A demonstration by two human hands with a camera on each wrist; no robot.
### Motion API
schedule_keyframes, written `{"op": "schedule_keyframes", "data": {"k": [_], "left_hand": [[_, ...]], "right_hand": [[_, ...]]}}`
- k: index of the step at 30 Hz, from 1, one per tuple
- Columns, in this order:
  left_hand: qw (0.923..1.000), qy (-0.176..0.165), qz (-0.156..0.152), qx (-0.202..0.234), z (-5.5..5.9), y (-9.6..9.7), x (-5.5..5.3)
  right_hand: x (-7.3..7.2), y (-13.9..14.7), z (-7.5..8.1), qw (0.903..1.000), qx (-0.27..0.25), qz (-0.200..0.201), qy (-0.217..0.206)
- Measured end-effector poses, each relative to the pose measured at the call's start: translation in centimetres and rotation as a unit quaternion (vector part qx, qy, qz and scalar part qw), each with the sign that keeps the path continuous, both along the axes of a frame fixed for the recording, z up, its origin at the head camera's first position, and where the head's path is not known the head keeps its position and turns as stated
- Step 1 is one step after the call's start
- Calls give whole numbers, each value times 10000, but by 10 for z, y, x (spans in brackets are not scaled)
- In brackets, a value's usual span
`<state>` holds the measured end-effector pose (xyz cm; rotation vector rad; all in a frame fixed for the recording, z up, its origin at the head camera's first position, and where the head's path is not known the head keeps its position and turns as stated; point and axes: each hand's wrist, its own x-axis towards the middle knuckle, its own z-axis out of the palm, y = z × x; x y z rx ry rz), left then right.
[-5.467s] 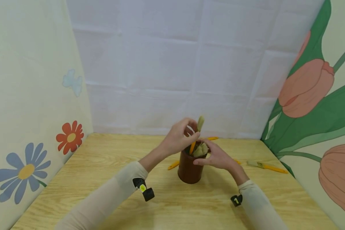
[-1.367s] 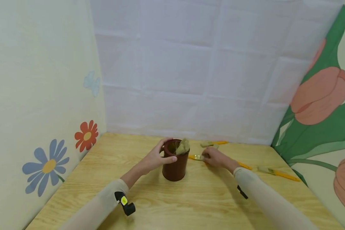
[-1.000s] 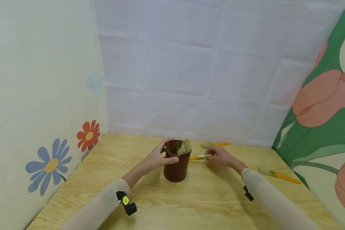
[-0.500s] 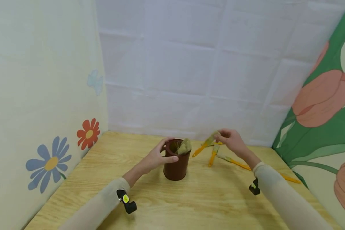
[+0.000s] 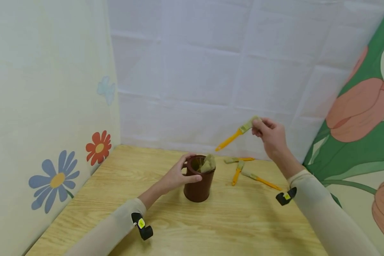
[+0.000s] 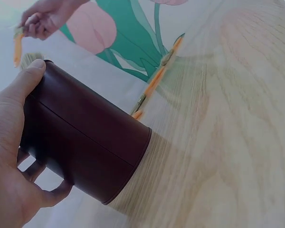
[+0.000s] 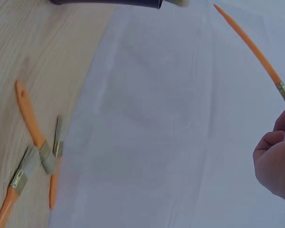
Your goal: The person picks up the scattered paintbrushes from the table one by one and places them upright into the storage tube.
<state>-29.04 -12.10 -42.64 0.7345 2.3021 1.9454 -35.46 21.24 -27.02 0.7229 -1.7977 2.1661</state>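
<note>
A dark brown cylindrical cup [image 5: 198,186] stands upright on the table, with pale brush bristles [image 5: 208,164] showing at its mouth. My left hand [image 5: 174,176] grips it from the left, thumb near the rim; the left wrist view shows fingers curled round the cup [image 6: 85,133]. Raised to the right, my right hand [image 5: 272,137] pinches a paintbrush [image 5: 230,140] by its bristle end. The orange handle points down and left, above and apart from the cup. In the right wrist view, this brush [image 7: 256,52] sticks out from the fingertips [image 7: 270,140].
Several paintbrushes lie right of the cup: one at the back [image 5: 239,160], one nearest the cup [image 5: 237,174], and one slanting right [image 5: 263,180]. A white sheet [image 5: 185,89] hangs behind the wooden table [image 5: 192,231]; flower-printed walls stand at both sides.
Earlier my left hand held a brush at the cup's mouth while my right held the cup. Since then, my left took over the cup; my right picked a paintbrush off the table and raised it.
</note>
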Motion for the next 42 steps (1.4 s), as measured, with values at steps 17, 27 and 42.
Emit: {"op": "schedule_keyframes", "data": {"k": [17,27,42], "left_hand": [[9996,219,78,-161,-8,8,-3],[9993,276,52,-239,-10,15,-6],[9996,212,-42,-160,-9,22,-9]], "right_hand": [[11,-68,-27,9615,2549,-651,791],[17,-89,-41,8935,4305,-396,1219],[15,-85,-43,8623,4993,205,823]]}}
